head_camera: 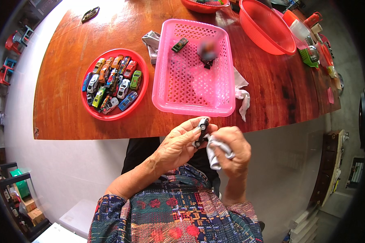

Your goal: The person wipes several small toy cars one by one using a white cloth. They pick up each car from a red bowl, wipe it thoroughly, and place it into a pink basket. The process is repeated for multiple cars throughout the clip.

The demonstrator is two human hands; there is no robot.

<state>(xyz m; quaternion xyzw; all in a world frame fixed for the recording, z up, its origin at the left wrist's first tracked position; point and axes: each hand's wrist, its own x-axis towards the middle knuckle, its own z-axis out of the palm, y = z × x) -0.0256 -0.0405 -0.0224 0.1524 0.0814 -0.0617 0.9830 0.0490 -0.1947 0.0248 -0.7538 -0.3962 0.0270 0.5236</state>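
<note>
My left hand [178,145] grips a small toy car [202,132], turned on its side with its wheels showing. Bunched in my right hand [234,148] is a pale grey cloth [214,155], close against the car. Beyond my hands, a pink perforated plastic basket [193,111] lies on the table, holding a dark green toy car [180,45] and a dark toy partly hidden by a blurred patch. To its left, a round red plastic tray [146,88] holds several toy cars of various colours.
The polished wooden table [270,91] has its near edge just past my hands. Crumpled cloths stick out at the basket's left [152,44] and right [242,97]. A large red plastic basin [266,30] and other containers stand at the right rear. A small dark object [90,14] lies far left.
</note>
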